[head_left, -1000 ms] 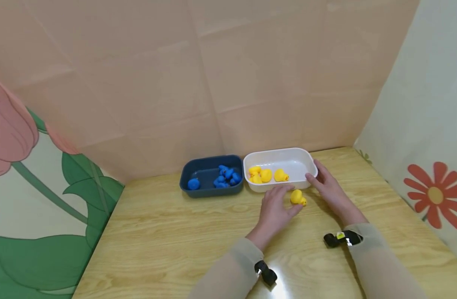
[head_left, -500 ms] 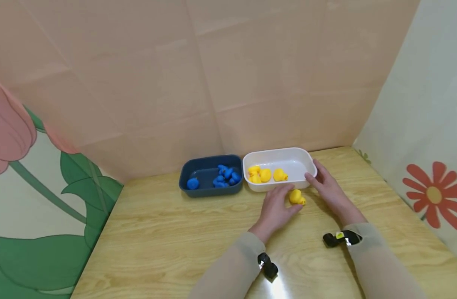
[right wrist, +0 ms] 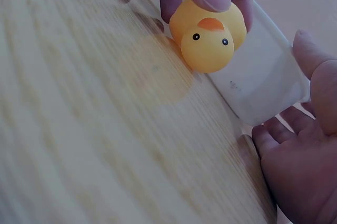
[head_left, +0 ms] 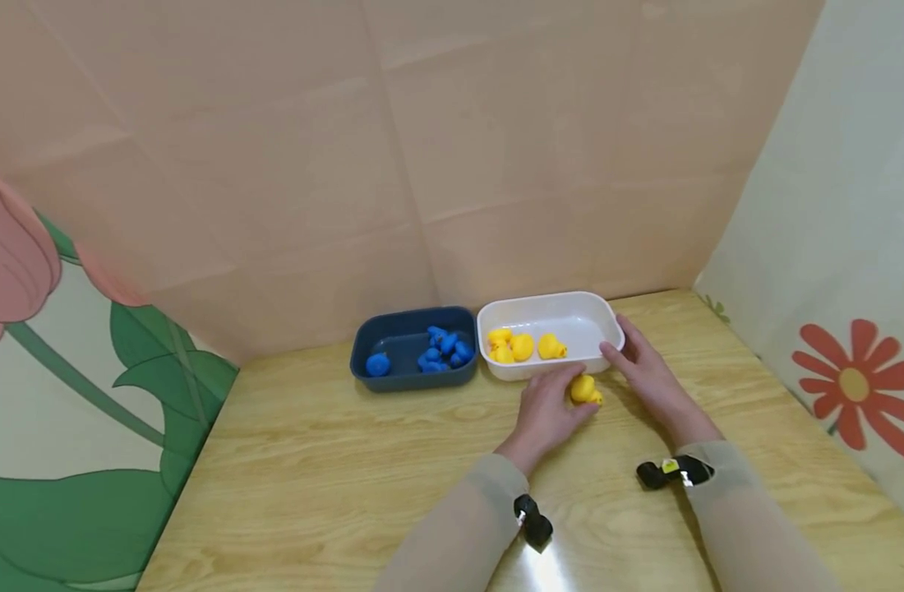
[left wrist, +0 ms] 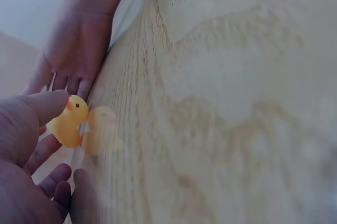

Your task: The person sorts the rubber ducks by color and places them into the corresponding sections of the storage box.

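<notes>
My left hand (head_left: 544, 415) pinches a yellow rubber duck (head_left: 584, 390) just in front of the white bin (head_left: 518, 372). In the right wrist view the duck (right wrist: 207, 50) has its orange beak and two black eyes toward the camera, and the thumb presses on its body. Low over the wood table, it shows a reflection beside it in the left wrist view; whether it touches the surface I cannot tell. With my right hand (head_left: 648, 374) I hold the right end of the white bin, thumb at the rim, fingers round the outside. Several yellow ducks (head_left: 522, 347) lie in that bin's left half.
Left of the white bin, close beside it, stands a dark blue bin (head_left: 415, 381) with several blue figures (head_left: 452, 349) inside. Both stand near the back of the wood table (head_left: 311, 477), before a pinkish-beige sheet (head_left: 274, 164). A flower-printed wall (head_left: 851, 247) bounds the right side.
</notes>
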`<state>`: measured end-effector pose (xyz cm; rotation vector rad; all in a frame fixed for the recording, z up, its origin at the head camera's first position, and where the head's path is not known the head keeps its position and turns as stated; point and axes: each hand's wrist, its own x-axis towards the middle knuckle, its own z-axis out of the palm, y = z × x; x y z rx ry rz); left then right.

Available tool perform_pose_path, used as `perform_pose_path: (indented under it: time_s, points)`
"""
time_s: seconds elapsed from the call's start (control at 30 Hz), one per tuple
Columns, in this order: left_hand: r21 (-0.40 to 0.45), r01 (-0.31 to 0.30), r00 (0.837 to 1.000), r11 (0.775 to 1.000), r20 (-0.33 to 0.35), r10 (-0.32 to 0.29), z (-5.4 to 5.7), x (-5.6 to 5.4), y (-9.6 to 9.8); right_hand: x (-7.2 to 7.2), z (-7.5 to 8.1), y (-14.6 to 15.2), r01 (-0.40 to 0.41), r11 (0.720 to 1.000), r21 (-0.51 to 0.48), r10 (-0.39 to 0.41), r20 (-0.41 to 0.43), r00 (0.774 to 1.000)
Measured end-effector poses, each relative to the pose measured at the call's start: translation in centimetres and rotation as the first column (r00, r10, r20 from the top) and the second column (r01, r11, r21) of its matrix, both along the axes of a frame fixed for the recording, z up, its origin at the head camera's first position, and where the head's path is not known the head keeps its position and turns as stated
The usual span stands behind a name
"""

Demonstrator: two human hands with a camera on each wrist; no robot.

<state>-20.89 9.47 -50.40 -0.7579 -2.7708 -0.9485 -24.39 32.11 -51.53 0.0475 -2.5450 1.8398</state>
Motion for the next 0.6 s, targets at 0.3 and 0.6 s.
perform_pose_path:
  time_s: [0.3,0.6]
  points:
    - [-0.018,-0.012,1.0,1.0,-0.025,0.011,-0.12,0.04,0.3,0.3,0.15,0.14,-0.008,1.0,0.002,0.008,-0.005,1.0]
    - [-0.029,-0.037,0.999,0.999,-0.017,0.036,-0.11,0.19,0.53,0.21,-0.02,0.19,-0.009,1.0,0.005,0.01,-0.012,1.0]
